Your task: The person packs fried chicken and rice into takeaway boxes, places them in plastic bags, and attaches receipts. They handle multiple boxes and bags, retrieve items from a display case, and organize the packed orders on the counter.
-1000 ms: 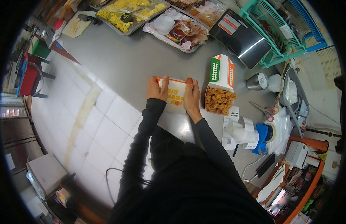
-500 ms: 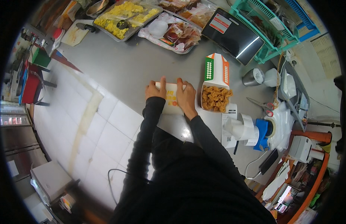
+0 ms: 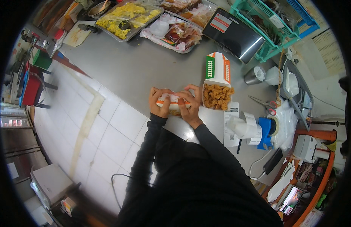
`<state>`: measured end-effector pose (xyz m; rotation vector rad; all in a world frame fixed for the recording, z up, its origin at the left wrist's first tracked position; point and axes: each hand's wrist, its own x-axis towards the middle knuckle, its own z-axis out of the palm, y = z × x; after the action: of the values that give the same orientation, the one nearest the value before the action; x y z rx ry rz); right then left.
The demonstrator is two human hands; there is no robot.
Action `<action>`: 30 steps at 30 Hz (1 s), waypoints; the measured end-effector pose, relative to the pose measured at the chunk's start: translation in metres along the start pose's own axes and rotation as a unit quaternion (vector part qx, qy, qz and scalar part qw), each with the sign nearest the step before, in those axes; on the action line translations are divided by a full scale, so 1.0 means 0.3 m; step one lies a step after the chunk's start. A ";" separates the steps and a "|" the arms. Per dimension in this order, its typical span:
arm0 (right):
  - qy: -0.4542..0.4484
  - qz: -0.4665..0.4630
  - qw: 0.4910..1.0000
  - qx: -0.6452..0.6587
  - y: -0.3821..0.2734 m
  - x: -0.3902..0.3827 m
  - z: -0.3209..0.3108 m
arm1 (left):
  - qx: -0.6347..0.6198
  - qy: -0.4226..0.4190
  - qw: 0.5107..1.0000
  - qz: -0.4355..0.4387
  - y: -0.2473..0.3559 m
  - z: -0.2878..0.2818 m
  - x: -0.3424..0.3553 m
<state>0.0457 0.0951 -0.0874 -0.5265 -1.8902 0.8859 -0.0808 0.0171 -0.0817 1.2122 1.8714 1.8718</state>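
Two hands, left [image 3: 155, 101] and right [image 3: 191, 108], curl part-closed around a small white-and-orange cardboard box [image 3: 174, 103], left of the white, green and orange cardboard carton [image 3: 220, 70] holding brown fried pieces [image 3: 217, 96]; folding seems in hand, calling for even pressure.

Pretty bright on the bench [image 3: 118, 60] tbh, glare streak on the black screen [image 3: 233, 36] at its far side, shiny patch at its near edge; fisheye corners go black.
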 end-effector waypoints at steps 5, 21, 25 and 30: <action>-0.046 0.037 0.998 -0.013 -0.024 0.009 -0.030 | 0.067 -0.001 0.996 0.056 -0.011 -0.003 0.014; 0.111 0.391 0.824 -0.395 -0.158 -0.358 -0.980 | 0.248 -0.041 0.948 0.195 0.145 0.269 0.060; 0.086 0.397 0.833 -0.376 -0.115 -0.298 -0.972 | -0.033 -0.317 0.948 0.024 0.310 0.514 -0.123; 0.098 0.269 0.952 -0.105 -0.209 -0.243 -1.014 | -0.228 -0.336 0.835 -0.371 0.420 0.721 -0.181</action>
<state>0.3503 0.1134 0.0058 -1.2557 -1.6887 0.9346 0.1476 0.1162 -0.0217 0.6768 1.1458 1.1323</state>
